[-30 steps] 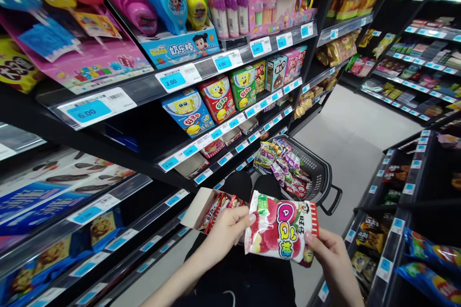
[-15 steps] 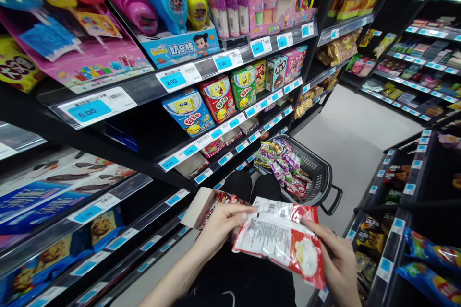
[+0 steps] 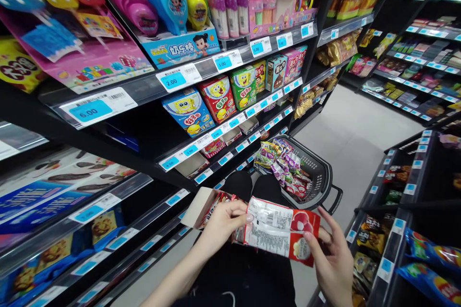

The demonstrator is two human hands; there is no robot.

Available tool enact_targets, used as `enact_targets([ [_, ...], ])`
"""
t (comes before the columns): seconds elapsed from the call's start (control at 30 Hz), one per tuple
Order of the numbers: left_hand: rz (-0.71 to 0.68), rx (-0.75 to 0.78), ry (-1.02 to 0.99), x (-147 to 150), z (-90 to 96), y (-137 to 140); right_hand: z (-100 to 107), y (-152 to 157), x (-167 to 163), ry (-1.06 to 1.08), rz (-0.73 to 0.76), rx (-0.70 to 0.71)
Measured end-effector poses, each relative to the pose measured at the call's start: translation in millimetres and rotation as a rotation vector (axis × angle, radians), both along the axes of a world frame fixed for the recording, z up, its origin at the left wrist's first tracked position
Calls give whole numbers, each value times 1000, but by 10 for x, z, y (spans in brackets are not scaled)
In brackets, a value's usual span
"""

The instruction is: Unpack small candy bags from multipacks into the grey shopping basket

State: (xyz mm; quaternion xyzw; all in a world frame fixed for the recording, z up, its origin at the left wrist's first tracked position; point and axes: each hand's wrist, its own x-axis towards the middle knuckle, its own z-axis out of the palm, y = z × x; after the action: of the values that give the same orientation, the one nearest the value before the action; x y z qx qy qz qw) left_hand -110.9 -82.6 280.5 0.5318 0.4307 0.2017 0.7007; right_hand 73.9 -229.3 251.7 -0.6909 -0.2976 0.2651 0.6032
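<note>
A red and white candy packet (image 3: 275,230) is stretched between my two hands above my lap, its printed back facing up. My left hand (image 3: 225,223) pinches its left edge between thumb and fingers. At the right end, my right hand (image 3: 329,249) grips the packet with the thumb on top; its index finger sticks out. Just behind my left hand, a white open carton (image 3: 198,208) holds several red packets (image 3: 218,201), partly hidden by that hand. A black shopping basket (image 3: 322,177) stands on the floor beyond my knees, with several colourful packets (image 3: 284,168) heaped inside.
Shelves with price labels rise on the left, holding cartoon snack boxes (image 3: 218,100), candy toys (image 3: 173,5) and blue cookie packs (image 3: 61,254). A low rack (image 3: 406,201) of snacks stands close on the right. The grey floor (image 3: 349,120) of the aisle runs between them.
The packet has been turned flatter and straightened between my hands. My right hand has shifted its grip, thumb now on top. The basket and carton have stayed put.
</note>
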Motion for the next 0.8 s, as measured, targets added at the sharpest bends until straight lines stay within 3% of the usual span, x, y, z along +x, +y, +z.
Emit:
enact_targets([
  [0.1, 47, 386, 13, -33, 21, -15, 36, -13, 91, -300, 77, 42],
  [0.2, 57, 775, -108, -114, 37, -33, 109, -52, 172, -412, 181, 199],
  [0.3, 55, 877, -181, -179, 51, -55, 193, -105, 228, -454, 257, 298],
  [0.4, 94, 658, -222, -158, 81, -97, 243, -135, 250, -463, 273, 338],
  [0.5, 269, 276, -296, -63, 125, -157, 224, -109, 195, -427, 257, 357],
  [0.6, 320, -71, -296, 42, 129, -209, 149, -37, 51, -411, 60, 328],
  [0.7, 239, -219, -263, 121, 40, -247, 81, 36, -83, -193, -116, 318],
  [0.8, 189, -262, -239, 166, -82, -281, 64, 71, -95, 154, -97, 198],
])
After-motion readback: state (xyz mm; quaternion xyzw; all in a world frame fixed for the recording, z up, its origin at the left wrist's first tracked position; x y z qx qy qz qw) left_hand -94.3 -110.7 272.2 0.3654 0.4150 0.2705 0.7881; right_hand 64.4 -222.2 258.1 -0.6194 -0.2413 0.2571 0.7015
